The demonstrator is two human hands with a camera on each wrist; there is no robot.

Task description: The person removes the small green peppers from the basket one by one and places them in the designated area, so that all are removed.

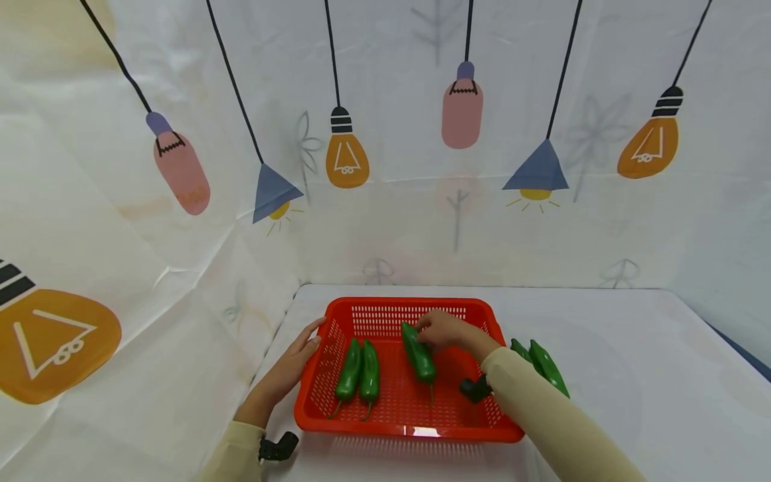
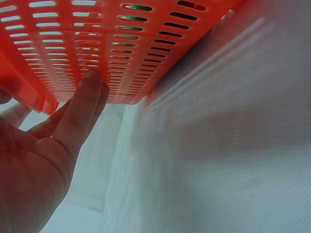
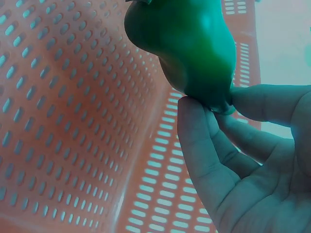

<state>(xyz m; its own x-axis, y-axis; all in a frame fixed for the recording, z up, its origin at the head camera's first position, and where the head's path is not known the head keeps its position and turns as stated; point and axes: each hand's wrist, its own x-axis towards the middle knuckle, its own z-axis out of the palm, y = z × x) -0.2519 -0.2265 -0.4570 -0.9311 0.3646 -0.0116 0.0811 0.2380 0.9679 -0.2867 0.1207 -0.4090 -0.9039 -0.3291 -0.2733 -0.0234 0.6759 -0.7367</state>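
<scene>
A long green chili pepper (image 1: 418, 353) is pinched near its upper end between the thumb and fingers of my right hand (image 1: 448, 331), over the middle of a red plastic basket (image 1: 409, 435). The right wrist view shows the fingertips on the narrow end of that pepper (image 3: 199, 53). Two more green peppers (image 1: 349, 375) (image 1: 370, 375) lie side by side in the basket's left half. My left hand (image 1: 290, 365) rests against the basket's left side; in the left wrist view its nearly straight fingers (image 2: 80, 114) touch the slotted outer wall (image 2: 92, 48).
Green peppers (image 1: 547, 368) lie on the white table (image 1: 626, 375) right of the basket, partly hidden behind my right forearm. A white sheet (image 1: 397, 234) printed with hanging lamps stands behind the table and along its left side.
</scene>
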